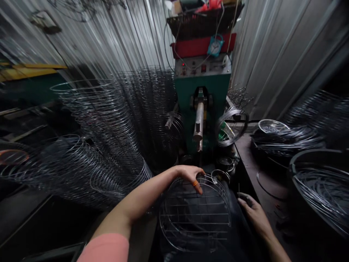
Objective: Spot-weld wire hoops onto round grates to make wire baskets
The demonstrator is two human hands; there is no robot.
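A round wire rack (201, 214) with parallel cross wires lies over the dark cloth on my lap. My left hand (191, 176) is curled over the rack's far rim, with orange tape round one finger. Beyond the rack's right side, my right hand (252, 211) has its thumb and fingers pressed together; a thin wire stands up near the fingertips, but what they hold is too small to name. Straight ahead, the green machine (185, 87) has a metal electrode arm (200, 118) pointing toward me.
Tall stacks of wire rings (100, 116) stand at the left. On the right are a wire hoop bundle (233, 125), a heap of wire rings (291, 140) and a black tub (293, 160) of wires. A blue clock (215, 46) hangs on the machine.
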